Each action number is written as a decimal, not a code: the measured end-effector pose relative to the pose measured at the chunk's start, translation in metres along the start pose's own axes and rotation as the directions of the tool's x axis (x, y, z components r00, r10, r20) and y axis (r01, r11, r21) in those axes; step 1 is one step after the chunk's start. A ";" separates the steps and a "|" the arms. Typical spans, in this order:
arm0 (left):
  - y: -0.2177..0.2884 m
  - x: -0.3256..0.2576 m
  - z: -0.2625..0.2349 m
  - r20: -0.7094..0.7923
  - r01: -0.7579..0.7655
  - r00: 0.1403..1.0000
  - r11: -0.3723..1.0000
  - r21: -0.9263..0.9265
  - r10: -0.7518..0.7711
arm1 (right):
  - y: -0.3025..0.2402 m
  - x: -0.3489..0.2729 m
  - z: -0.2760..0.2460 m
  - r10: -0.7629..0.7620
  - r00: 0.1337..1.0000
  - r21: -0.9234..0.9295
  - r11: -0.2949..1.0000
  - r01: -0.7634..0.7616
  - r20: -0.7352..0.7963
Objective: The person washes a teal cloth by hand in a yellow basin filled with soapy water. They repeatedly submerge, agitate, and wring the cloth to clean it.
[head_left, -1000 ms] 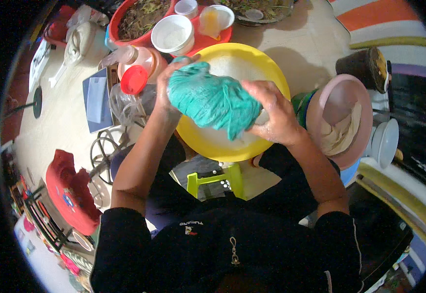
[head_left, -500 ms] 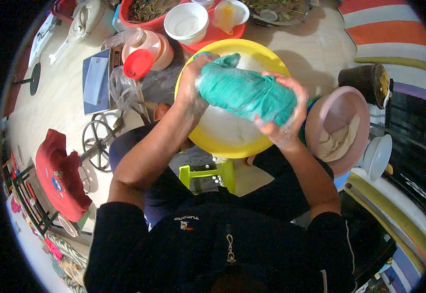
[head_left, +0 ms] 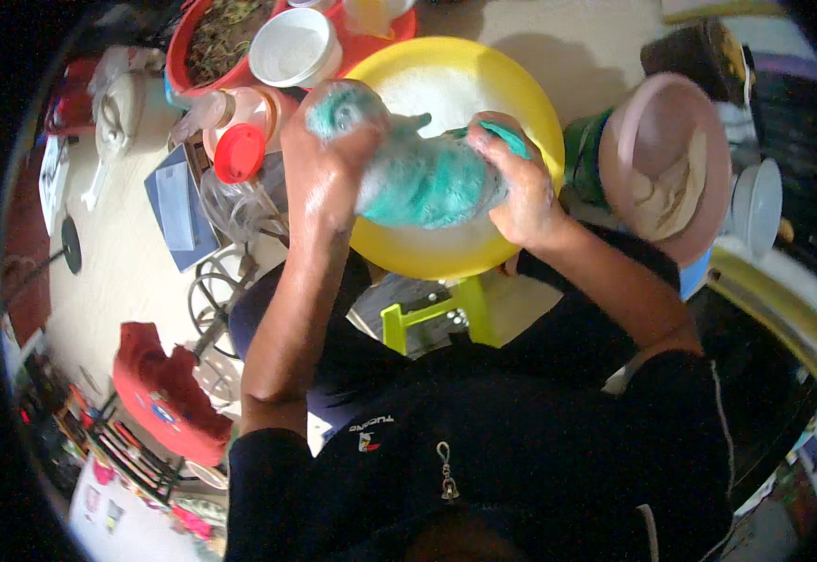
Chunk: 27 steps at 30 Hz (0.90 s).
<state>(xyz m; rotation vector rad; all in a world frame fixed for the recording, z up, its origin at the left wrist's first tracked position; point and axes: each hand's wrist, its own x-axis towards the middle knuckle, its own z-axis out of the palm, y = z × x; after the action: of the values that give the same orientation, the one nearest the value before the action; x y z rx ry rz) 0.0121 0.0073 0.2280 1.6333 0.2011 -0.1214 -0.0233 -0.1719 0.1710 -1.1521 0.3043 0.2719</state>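
Observation:
A wet green cloth (head_left: 427, 187), bunched up and coated with white suds, is held above a yellow basin (head_left: 541, 103). My left hand (head_left: 331, 164) is closed around one end, and foamy cloth bulges out past the thumb. At the other end my right hand (head_left: 528, 192) grips the bundle, with a fold of green showing over its fingers. White foam (head_left: 436, 92) lies in the basin beneath. Both hands and wrists look wet.
To the right a pink tub (head_left: 628, 145) contains a cream cloth (head_left: 675, 192). A red-lidded container (head_left: 240, 153), white bowl (head_left: 296, 47) and red tub (head_left: 184, 56) stand at left and far left. A lime-green plastic frame (head_left: 436, 314) lies between my legs.
The cloth has gone from a long smooth roll to a shorter, foamier bunch. My left hand has turned, its end of the cloth now bulging upward. The whole view has shifted.

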 end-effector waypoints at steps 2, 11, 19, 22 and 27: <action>-0.001 -0.008 0.003 0.129 -0.138 0.985 0.970 0.199 0.114 | 0.015 -0.005 -0.006 0.182 0.983 0.266 0.946 -0.183 0.028; -0.002 -0.031 0.016 0.455 -0.309 0.884 0.869 0.388 0.111 | 0.024 -0.012 -0.019 0.515 0.825 0.281 0.776 -0.564 0.234; -0.023 -0.015 0.018 0.478 -0.130 0.875 0.913 0.385 -0.077 | 0.038 -0.001 -0.028 0.567 0.802 0.153 0.790 -0.594 0.191; -0.045 -0.006 0.015 0.365 -0.002 0.924 0.957 0.290 -0.109 | 0.045 0.008 -0.031 0.599 0.796 0.162 0.780 -0.604 0.085; -0.074 0.018 -0.004 0.107 0.318 0.947 0.931 -0.181 -0.302 | -0.001 0.016 -0.019 0.131 0.985 -0.024 0.991 -0.129 0.116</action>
<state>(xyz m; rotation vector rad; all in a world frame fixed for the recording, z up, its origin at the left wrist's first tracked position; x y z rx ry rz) 0.0142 0.0169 0.1522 1.3883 0.4001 -0.3946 -0.0102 -0.1892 0.1589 -1.1292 0.2738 0.4562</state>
